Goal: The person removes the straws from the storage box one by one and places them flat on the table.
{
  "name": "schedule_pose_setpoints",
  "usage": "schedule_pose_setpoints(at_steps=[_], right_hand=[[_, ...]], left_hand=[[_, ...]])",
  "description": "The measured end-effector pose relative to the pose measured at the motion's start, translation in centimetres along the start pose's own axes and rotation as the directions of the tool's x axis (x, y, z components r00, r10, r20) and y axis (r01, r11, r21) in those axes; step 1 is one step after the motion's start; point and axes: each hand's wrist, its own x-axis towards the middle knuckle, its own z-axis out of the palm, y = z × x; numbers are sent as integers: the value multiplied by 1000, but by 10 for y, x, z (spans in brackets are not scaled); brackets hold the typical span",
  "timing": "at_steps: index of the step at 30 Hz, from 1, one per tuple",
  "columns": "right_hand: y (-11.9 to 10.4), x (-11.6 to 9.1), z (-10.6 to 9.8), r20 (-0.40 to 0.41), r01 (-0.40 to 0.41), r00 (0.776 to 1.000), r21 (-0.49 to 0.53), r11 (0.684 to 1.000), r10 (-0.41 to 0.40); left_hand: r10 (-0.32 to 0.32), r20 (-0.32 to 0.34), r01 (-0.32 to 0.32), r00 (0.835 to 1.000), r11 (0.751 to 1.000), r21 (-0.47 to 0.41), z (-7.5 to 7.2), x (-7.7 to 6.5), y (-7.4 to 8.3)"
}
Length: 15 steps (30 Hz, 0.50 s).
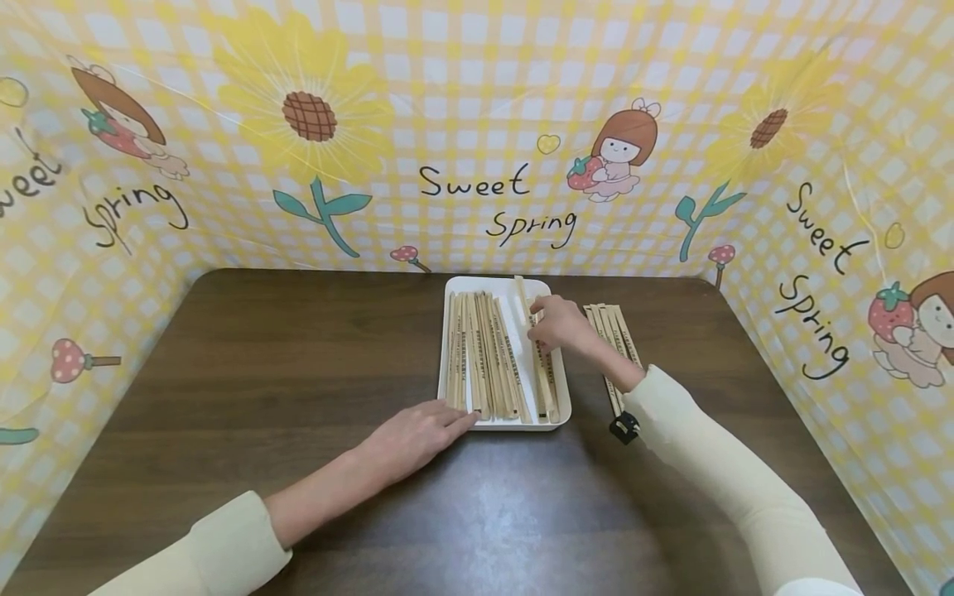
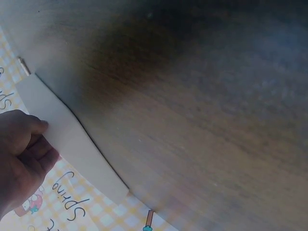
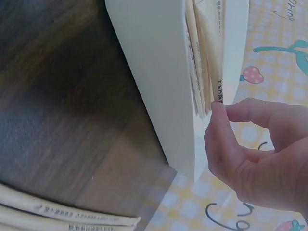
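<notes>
A white tray (image 1: pixel 564 406) holds several paper-wrapped chopsticks (image 1: pixel 488 356), most of them side by side in its left and middle parts. At the near left corner, my left hand (image 1: pixel 417 434) holds the tray's rim, fingers bent at the wall (image 2: pixel 72 139) in the left wrist view. Over the tray's right side my right hand (image 1: pixel 562 324) pinches the end of a wrapped chopstick packet (image 3: pixel 217 72) between thumb and fingertips. More packets lie beneath it along the tray's right wall. One packet (image 1: pixel 520 290) sticks out over the far rim.
Several more wrapped chopsticks (image 1: pixel 614 327) lie on the brown table (image 1: pixel 313 356) right of the tray, partly under my right forearm. A black clip-like thing (image 1: pixel 624 427) is at the right wrist. A yellow checked cloth (image 1: pixel 462 99) surrounds the table at the back and sides.
</notes>
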Motion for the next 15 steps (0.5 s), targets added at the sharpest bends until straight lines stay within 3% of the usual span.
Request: schedule_pose_setpoints(at_steps=[5, 15], right_hand=[[6, -2, -15, -30, -8, 1000, 59, 998, 9], [35, -14, -54, -59, -50, 997, 5, 999, 50]], left_hand=[[-5, 5, 5, 1000, 1000, 10, 0, 0, 0], [-2, 18, 2, 1000, 1000, 10, -1, 0, 1]])
